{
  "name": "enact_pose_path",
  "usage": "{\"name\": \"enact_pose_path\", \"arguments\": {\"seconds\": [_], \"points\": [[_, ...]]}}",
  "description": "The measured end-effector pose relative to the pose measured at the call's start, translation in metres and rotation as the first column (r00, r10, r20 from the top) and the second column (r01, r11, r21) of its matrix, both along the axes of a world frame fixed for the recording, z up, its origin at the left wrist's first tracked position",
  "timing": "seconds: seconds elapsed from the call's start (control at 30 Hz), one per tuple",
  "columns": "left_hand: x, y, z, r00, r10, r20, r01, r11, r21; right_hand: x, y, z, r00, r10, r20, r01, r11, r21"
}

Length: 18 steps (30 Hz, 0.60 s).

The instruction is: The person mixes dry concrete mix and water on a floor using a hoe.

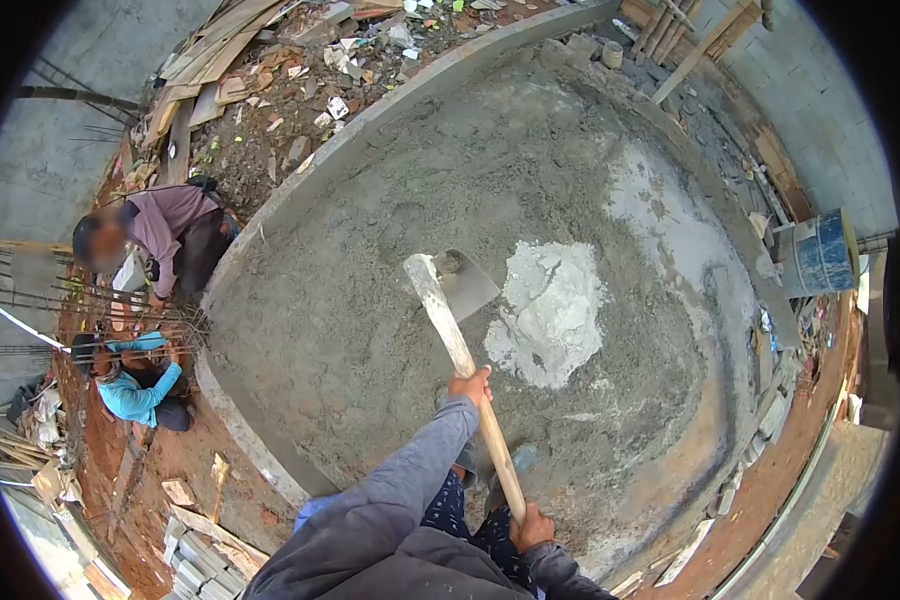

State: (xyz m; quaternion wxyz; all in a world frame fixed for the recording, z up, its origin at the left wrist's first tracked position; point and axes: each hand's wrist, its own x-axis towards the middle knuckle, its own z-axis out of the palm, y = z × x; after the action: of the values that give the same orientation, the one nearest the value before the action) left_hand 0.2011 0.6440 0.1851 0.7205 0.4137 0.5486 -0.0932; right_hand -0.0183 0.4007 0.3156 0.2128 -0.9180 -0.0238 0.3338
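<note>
A hoe (493, 433) with a pale wooden handle and a flat metal blade runs from near my body up to the middle of the view. Higher on the handle, my left hand (471, 385) is wrapped round the wood. My right hand (533, 528) grips it close to the lower end. The blade is over grey sand (370, 250), just left of a heap of pale cement powder (552, 310). My feet, partly hidden by the arms and handle, stand on the same grey material.
A low concrete kerb (300, 180) borders the sand. Two people, one in a mauve top (165, 225) and one in a blue top (135, 395), crouch beyond it by steel rods. A blue drum (820, 255) stands right. Rubble and planks (215, 50) lie at upper left.
</note>
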Motion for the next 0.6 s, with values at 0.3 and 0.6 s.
{"name": "enact_pose_path", "arguments": {"seconds": [0.3,0.6], "points": [[0.174,0.08,0.087,0.894,-0.184,0.408,0.046,0.945,0.325,0.145,0.106,-0.122,0.957,-0.206,0.203,0.129,0.932,0.34],[0.164,0.038,-0.12,0.912,-0.364,0.189,0.161,0.741,0.652,0.199,0.136,-0.298,0.96,-0.279,0.024,0.251,0.894,0.372]]}}
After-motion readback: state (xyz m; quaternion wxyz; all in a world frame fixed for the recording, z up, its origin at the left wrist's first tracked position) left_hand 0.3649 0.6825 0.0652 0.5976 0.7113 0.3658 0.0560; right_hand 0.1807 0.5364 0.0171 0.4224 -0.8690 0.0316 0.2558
